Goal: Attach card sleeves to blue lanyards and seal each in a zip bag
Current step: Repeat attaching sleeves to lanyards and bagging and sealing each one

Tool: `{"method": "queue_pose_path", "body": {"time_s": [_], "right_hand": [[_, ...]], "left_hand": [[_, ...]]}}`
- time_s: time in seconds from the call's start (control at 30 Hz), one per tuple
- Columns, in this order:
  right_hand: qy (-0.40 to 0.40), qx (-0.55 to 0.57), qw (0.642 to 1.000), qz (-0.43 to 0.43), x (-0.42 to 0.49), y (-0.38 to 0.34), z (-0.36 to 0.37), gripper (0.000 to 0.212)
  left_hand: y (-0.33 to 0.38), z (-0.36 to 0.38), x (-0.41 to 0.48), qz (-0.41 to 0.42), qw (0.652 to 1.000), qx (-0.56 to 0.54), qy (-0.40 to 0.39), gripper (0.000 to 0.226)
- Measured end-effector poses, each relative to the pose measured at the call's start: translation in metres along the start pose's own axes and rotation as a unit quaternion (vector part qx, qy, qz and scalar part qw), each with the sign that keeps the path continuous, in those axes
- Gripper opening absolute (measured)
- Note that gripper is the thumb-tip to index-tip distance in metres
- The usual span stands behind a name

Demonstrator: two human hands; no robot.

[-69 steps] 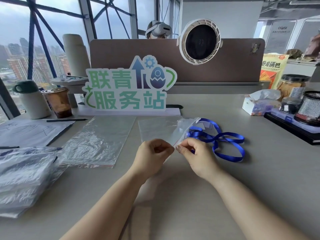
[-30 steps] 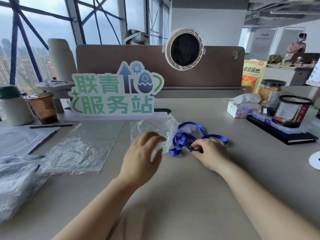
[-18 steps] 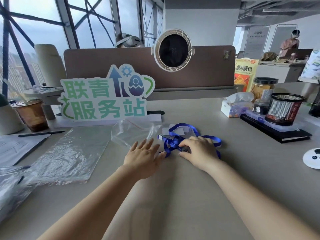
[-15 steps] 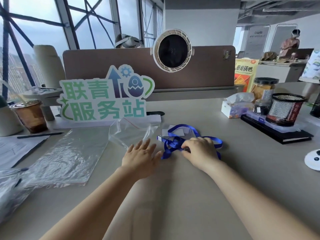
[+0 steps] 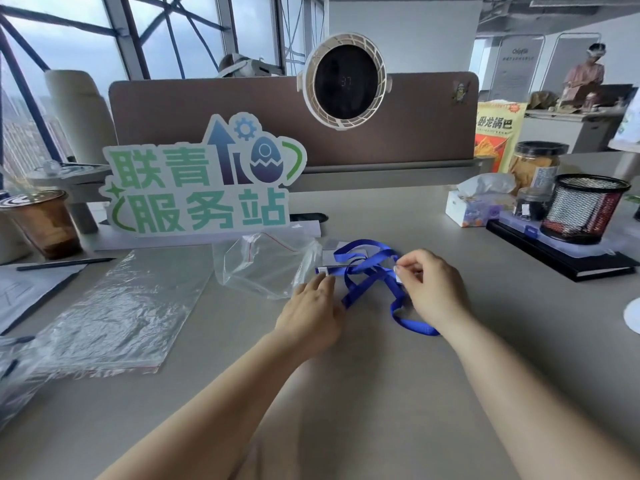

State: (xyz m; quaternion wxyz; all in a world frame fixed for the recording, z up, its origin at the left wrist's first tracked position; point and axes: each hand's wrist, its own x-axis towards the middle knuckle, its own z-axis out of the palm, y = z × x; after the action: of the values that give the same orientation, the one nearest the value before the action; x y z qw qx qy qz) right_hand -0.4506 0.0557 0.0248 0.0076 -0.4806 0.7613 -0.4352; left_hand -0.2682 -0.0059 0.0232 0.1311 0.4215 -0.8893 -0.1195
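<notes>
**Lanyard pinched in right hand, crumpled zip bag in front of the sign**

Your right hand (image 5: 433, 289) is in front of the green-lettered sign (image 5: 201, 188) and off to its right. Its thumb and forefinger are curled in a pinch on the blue lanyard (image 5: 367, 275). A small pale piece shows at the pinch; can't tell what it is.

The lanyard is a flat woven ribbon. It lies in loose crossing loops on the matte grey worktop (image 5: 363, 410), in front of the sign's right end. One loop trails under your right wrist.

Your left hand (image 5: 311, 310) lies low in front of the sign's right end, fingers (image 5: 325, 282) straight and relaxed, gripping nothing. The tips are at the lanyard's pale end piece (image 5: 323, 270); contact is unclear.

The zip bag (image 5: 266, 268) is thin clear film with a red zip line, crumpled and puffed up. It sits directly in front of the sign, mouth not sealed.

A clear card sleeve (image 5: 332, 249) lies flat just right of the sign's base, partly under the ribbon loops.

A flat, wrinkled stack of clear bags (image 5: 117, 313) lies in front of the sign's left half. A black pen (image 5: 65, 264) is further left. A brown plastic cup (image 5: 45, 223) stands left of the sign.

A round white fan (image 5: 344, 84) is mounted behind and above the sign's right end. Far to the sign's right are a tissue box (image 5: 478, 206) and a black mesh pot (image 5: 585, 209).
</notes>
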Motion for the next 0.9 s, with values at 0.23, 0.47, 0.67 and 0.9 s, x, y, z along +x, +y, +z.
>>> {"method": "queue_pose_path", "body": {"time_s": [0.23, 0.47, 0.67, 0.9], "right_hand": [[0.18, 0.079, 0.979, 0.045, 0.012, 0.011, -0.026, 0.01], [0.167, 0.101, 0.981, -0.014, 0.009, 0.007, -0.015, 0.013], [0.137, 0.078, 0.986, -0.049, 0.009, 0.005, -0.01, 0.017], [0.109, 0.157, 0.981, -0.023, 0.003, -0.001, -0.015, 0.01]], "left_hand": [[0.004, 0.008, 0.038, -0.023, 0.998, -0.012, -0.053, 0.058], [0.005, 0.014, 0.054, 0.034, 0.999, -0.02, -0.009, 0.053], [0.006, 0.021, 0.055, 0.0, 0.999, 0.031, -0.044, 0.065], [0.013, 0.003, 0.007, 0.025, 0.994, 0.101, 0.015, 0.049]]}}
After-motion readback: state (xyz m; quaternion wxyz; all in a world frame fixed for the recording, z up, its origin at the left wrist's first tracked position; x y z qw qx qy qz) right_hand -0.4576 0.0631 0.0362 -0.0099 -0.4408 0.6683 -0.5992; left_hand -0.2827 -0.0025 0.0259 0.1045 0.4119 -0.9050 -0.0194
